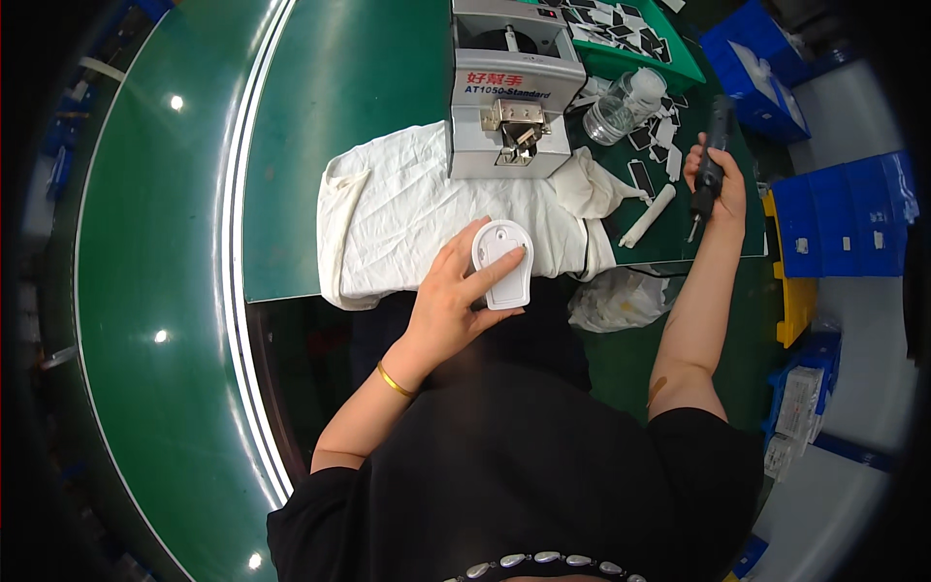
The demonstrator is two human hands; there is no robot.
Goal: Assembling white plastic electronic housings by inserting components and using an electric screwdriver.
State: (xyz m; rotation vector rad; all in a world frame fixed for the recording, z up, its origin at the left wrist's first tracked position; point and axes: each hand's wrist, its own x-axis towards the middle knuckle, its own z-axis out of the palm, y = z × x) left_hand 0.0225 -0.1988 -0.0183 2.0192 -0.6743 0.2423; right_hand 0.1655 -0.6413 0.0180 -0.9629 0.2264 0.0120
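Note:
My left hand (449, 291) holds a white plastic housing (502, 283), rounded at one end, over the near edge of the bench. Its index finger lies across the part's recessed face, and the thumb is at the lower edge. On the right, my right hand (722, 184) is wrapped round a black electric screwdriver (716, 145), whose bit points down and toward me. A white cloth (407, 209) is spread on the bench just beyond the housing. Behind it stands a grey tape dispenser-like machine (514, 97) with a metal mechanism at its front.
Right of the machine are a clear plastic jar (611, 118), a white roll (647, 215) and scattered black-and-white pieces (663, 136). A green tray (687, 60) holds more such pieces. Blue bins (842, 218) stand at the right. A plastic bag (621, 303) hangs below the bench edge.

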